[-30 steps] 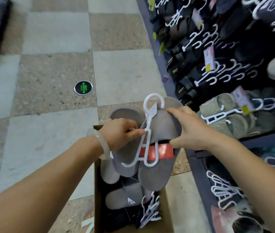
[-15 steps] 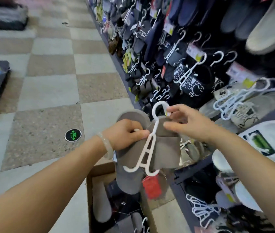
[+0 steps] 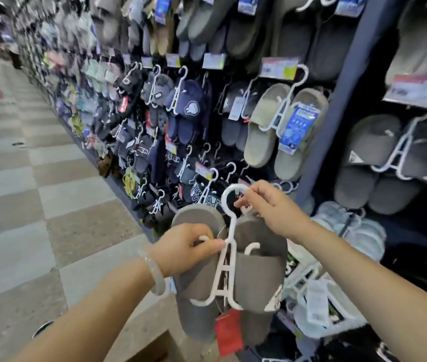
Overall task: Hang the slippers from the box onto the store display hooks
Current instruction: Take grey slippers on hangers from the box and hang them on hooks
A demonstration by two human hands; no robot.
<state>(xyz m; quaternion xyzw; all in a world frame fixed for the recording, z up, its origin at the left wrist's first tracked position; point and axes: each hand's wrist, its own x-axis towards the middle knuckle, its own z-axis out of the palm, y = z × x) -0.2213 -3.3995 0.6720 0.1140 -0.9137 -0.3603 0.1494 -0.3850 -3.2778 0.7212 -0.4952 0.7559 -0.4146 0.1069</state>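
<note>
A pair of grey slippers (image 3: 257, 273) hangs on a white plastic hanger (image 3: 226, 259) in front of me, with a red tag (image 3: 229, 331) dangling below. My left hand (image 3: 186, 248) grips the hanger's left side and the left slipper. My right hand (image 3: 272, 207) pinches the hanger's hook at the top. The pair is raised in front of the display wall (image 3: 335, 105), beside rows of hung slippers. A matching dark grey pair (image 3: 390, 160) hangs at the right. The cardboard box (image 3: 155, 346) shows only as a corner at the bottom edge.
Hung slippers with white hangers and price tags fill the wall, among them a beige pair (image 3: 283, 129) and navy ones (image 3: 189, 105). Pale fluffy slippers (image 3: 348, 231) sit low at the right. A checkered tile floor (image 3: 50, 205) stretches along the aisle on the left.
Both hands have lifted the grey pair up out of the box to the display wall. My view has swung up from the floor and box to the hooks.
</note>
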